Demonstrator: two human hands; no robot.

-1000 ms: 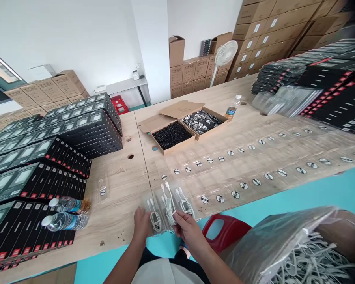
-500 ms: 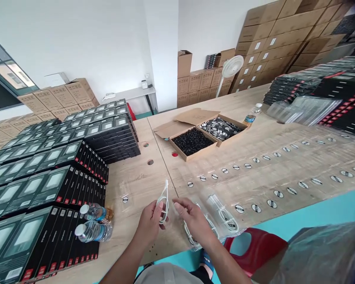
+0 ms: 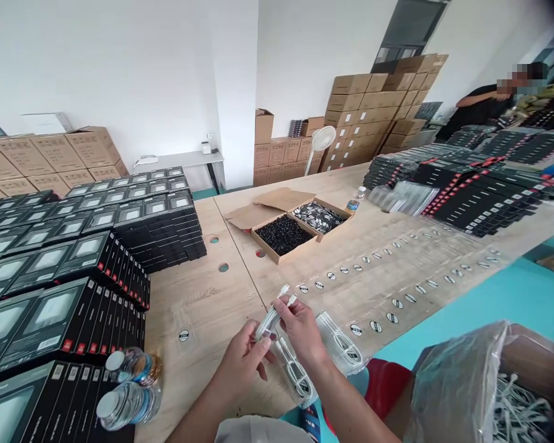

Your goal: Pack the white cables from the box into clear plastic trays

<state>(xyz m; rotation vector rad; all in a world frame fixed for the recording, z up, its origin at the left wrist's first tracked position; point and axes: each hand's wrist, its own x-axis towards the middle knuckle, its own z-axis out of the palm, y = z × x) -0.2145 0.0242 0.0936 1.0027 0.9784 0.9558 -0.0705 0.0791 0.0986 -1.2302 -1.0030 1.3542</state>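
Observation:
A white cable (image 3: pixel 268 320), folded into a coil, is held between my two hands above the table's front edge. My left hand (image 3: pixel 245 355) pinches the coil's lower end between thumb and fingers. Near the connectors at the top, my right hand (image 3: pixel 300 327) grips the same cable. Just under my right forearm lies a bagged cable (image 3: pixel 297 376), partly hidden by that hand and arm. More bagged white cables (image 3: pixel 340 342) lie to its right. Rows of clear bags with round stickers (image 3: pixel 375 327) stretch over the tabletop beyond.
Stacked black boxes (image 3: pixel 87 307) and two bottles (image 3: pixel 132 403) stand at left. An open carton (image 3: pixel 284 237) holds small black parts. More boxes (image 3: pixel 471 191) and a person (image 3: pixel 477 111) are at far right. A plastic-lined box of loose cables (image 3: pixel 519 409) stands lower right.
My right hand has moved up and left onto the cable that my left hand alone held. The view has turned right, bringing the lined box and a person into sight.

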